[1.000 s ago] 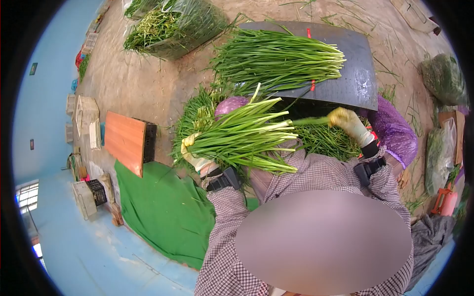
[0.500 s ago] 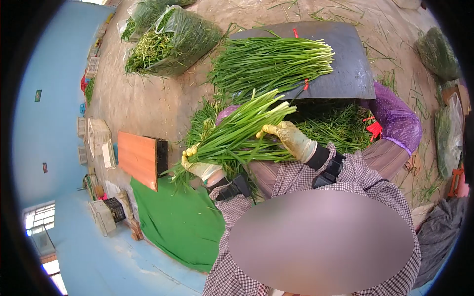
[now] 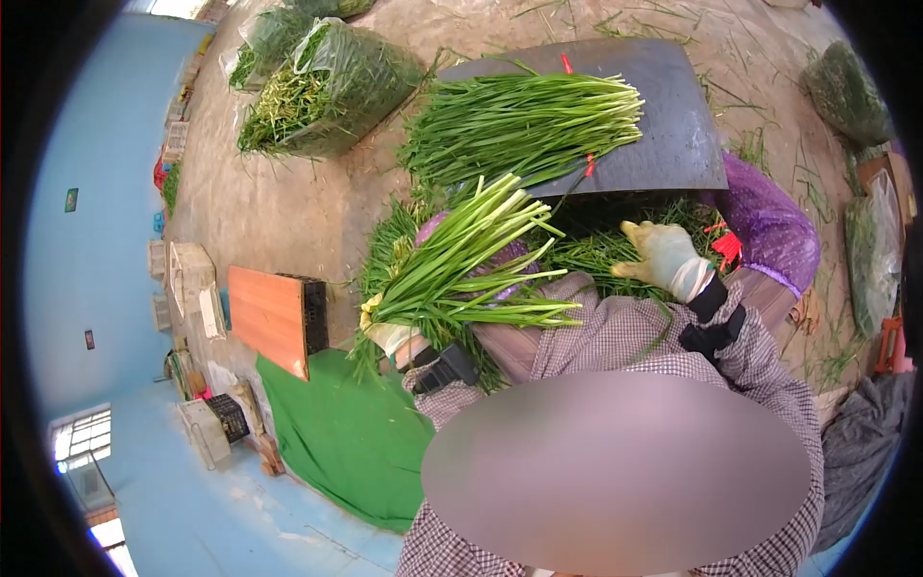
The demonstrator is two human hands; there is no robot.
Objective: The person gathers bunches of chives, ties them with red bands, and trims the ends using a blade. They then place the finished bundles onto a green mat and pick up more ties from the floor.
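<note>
My gloved left hand (image 3: pixel 392 335) is closed round the leafy end of a loose bunch of garlic chives (image 3: pixel 471 255). The pale stem ends fan out up and to the right. My gloved right hand (image 3: pixel 663 258) is away from the bunch, above loose chives (image 3: pixel 596 252) in the shade under a dark board. Its fingers are apart, with nothing seen in them. On the dark board (image 3: pixel 678 144) lies a larger, neat pile of chives (image 3: pixel 529 125), with red ties (image 3: pixel 589 165) showing at its edges. More red ties (image 3: pixel 728 250) lie to the right of my right hand.
Clear bags of greens (image 3: pixel 332 87) stand at the upper left. Other bags (image 3: pixel 873 260) are along the right side. An orange board (image 3: pixel 269 317) leans on a black crate (image 3: pixel 314 313), beside a green cloth (image 3: pixel 351 433). Purple-sleeved knees (image 3: pixel 769 226) flank the loose chives.
My right hand has left the bunch and moved right, opening over the loose chives. My left hand keeps its hold, and the stems now spread more widely.
</note>
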